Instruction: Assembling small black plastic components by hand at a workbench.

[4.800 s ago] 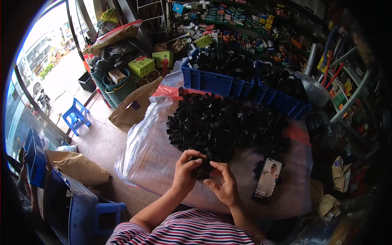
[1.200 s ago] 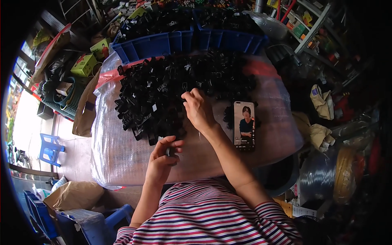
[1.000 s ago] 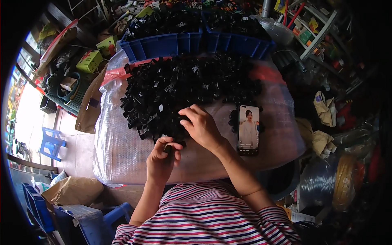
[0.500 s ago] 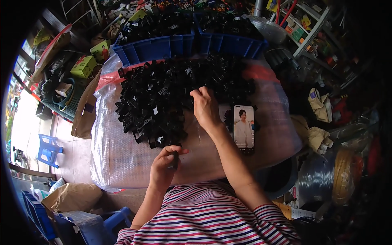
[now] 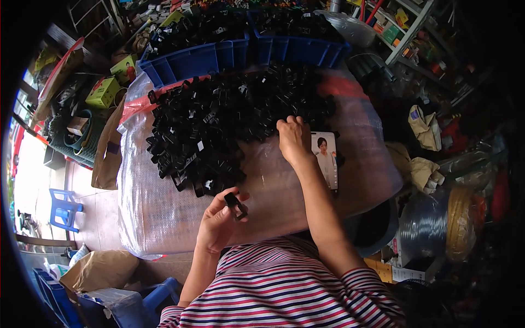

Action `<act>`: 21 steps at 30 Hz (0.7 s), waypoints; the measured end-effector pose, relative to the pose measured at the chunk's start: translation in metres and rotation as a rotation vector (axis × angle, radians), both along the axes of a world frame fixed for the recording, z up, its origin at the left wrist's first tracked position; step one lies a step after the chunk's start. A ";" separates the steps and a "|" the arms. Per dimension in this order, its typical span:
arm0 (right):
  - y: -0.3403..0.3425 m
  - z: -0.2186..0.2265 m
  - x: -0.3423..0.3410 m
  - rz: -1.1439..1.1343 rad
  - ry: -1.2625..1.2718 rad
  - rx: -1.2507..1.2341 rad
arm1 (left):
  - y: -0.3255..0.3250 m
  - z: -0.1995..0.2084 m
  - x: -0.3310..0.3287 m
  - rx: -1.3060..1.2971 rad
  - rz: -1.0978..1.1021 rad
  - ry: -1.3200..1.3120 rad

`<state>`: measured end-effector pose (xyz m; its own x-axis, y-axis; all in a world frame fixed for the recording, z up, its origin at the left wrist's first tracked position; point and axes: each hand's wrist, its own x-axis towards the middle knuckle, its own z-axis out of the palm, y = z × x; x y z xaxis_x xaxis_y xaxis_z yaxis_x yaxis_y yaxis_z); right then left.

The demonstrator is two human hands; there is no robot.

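Observation:
My left hand [image 5: 214, 225] grips a small black plastic clip [image 5: 232, 200] between thumb and fingers, near the front edge of a work surface covered in pale woven plastic [image 5: 268, 199]. The clip has an open, bracket-like frame. At the right front edge of a heap of similar black parts [image 5: 210, 117], my right hand [image 5: 295, 141] has its fingers curled down and closed. Whatever those fingers hold is hidden. Just right of that hand lies a smartphone [image 5: 329, 169] with a person on its lit screen, partly covered by my wrist.
Behind the heap stand two blue bins, left [image 5: 197, 64] and right [image 5: 299, 52], both full of black parts. Light green boxes [image 5: 103, 92] and a blue stool [image 5: 65, 209] are at left. Wrapped coils [image 5: 424, 229] and a metal rack [image 5: 411, 34] stand at right.
My right hand has moved right and slightly nearer along the heap's edge, now overlapping the phone. My left hand has turned the clip so its open frame shows.

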<state>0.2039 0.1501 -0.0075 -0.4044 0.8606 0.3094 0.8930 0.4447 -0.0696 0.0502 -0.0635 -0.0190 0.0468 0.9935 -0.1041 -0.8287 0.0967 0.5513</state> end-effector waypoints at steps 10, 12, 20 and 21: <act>-0.084 -0.010 -0.006 0.400 0.536 -0.297 | 0.008 -0.008 -0.010 -0.004 0.144 0.044; -0.089 -0.013 -0.004 0.382 0.532 -0.194 | 0.009 -0.013 -0.010 0.001 0.148 0.045; -0.109 0.016 -0.001 0.372 0.754 -0.305 | 0.006 -0.006 -0.007 -0.014 0.180 0.107; -0.118 0.024 -0.004 0.440 0.809 -0.358 | 0.005 -0.005 -0.004 0.018 0.199 0.117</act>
